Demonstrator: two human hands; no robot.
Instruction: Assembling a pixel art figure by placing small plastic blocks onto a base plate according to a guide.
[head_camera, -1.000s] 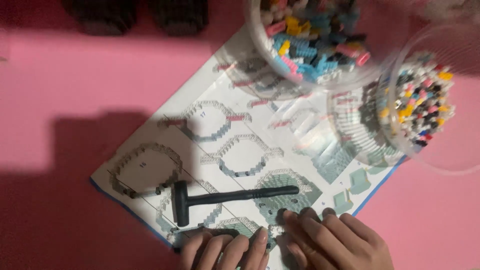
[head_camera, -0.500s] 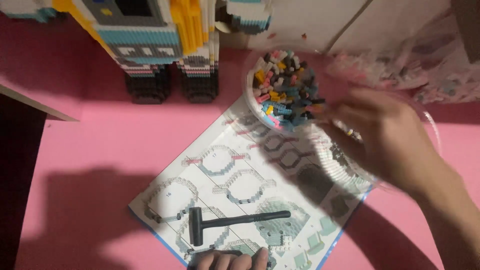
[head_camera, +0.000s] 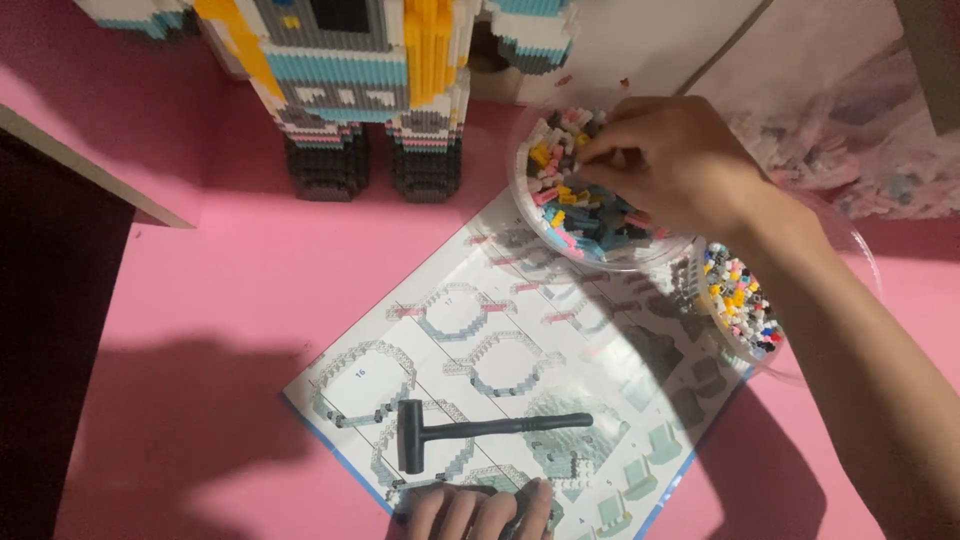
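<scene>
Right hand in brick bowl, hammer apparently loose

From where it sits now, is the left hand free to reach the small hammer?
Probably yes. The left hand rests on the booklet just below the hammer, and nothing lies between them. The right hand is away in the bowl of bricks.

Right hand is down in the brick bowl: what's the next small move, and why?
Probably pinch one small brick and lift it clear. The right hand has its fingertips in the mixed bricks of the clear bowl, while the left hand rests on the instruction sheet beside the small black hammer.
</scene>
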